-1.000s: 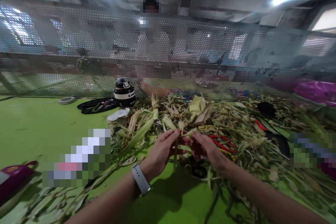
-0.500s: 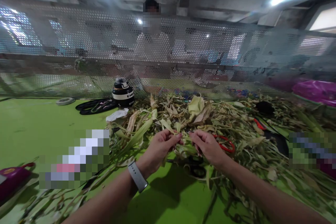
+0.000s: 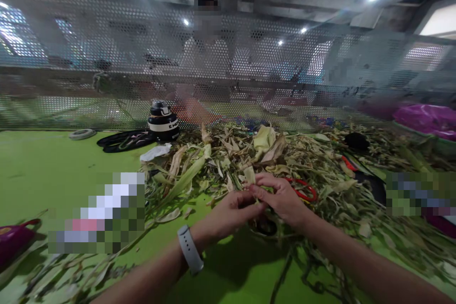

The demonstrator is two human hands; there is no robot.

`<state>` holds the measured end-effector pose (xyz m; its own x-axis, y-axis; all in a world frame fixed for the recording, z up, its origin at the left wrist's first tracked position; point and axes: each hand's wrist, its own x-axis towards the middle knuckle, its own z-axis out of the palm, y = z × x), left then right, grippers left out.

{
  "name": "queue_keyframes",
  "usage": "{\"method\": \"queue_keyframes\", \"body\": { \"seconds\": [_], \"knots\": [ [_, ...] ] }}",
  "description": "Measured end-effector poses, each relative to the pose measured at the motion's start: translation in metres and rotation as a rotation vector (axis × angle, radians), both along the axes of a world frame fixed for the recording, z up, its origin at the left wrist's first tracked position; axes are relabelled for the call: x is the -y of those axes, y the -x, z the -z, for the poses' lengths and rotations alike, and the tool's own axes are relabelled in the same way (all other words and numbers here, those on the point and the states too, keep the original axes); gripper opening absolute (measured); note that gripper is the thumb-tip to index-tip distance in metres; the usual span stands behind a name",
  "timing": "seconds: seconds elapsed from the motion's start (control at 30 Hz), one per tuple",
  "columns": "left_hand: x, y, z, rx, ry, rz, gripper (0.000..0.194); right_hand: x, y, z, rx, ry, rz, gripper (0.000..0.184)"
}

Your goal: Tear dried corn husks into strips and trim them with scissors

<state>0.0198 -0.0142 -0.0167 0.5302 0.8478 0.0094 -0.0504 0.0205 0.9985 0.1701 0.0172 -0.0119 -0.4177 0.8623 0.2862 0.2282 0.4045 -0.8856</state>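
My left hand (image 3: 233,213), with a pale watch strap (image 3: 191,250) on the wrist, reaches across to meet my right hand (image 3: 285,202) over the green table. The fingers of both hands are pinched together around a pale strip of corn husk (image 3: 250,175), whose end sticks up above the fingertips. Their overlap hides the lower part of the strip. Beneath the hands lies a dark scissors handle (image 3: 265,226), partly covered. Just beyond my right hand, a red scissors handle (image 3: 307,191) rests among dried husks.
A wide heap of dried husks (image 3: 317,152) spreads over the green table (image 3: 42,159). A black bottle (image 3: 164,126), a tape roll (image 3: 81,134) and white tissue (image 3: 156,152) stand at back left. A perforated panel (image 3: 142,71) separates me from a person; a purple bag (image 3: 425,120) is at right.
My hands were slightly apart and have come together, the left moving right and nearer until its fingers overlap the right hand's. The husk end now points up at my right fingertips.
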Motion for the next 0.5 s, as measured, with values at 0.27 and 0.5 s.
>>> {"method": "queue_keyframes", "body": {
  "seconds": [0.27,0.5],
  "knots": [
    [0.002,0.005,0.001,-0.092,0.109,0.148,0.036,0.009,0.007,-0.005,-0.075,0.064,-0.040,0.032],
    [-0.004,0.004,0.004,0.120,0.271,-0.032,0.028,-0.001,-0.005,-0.011,-0.022,0.246,-0.034,0.040]
  ]
}}
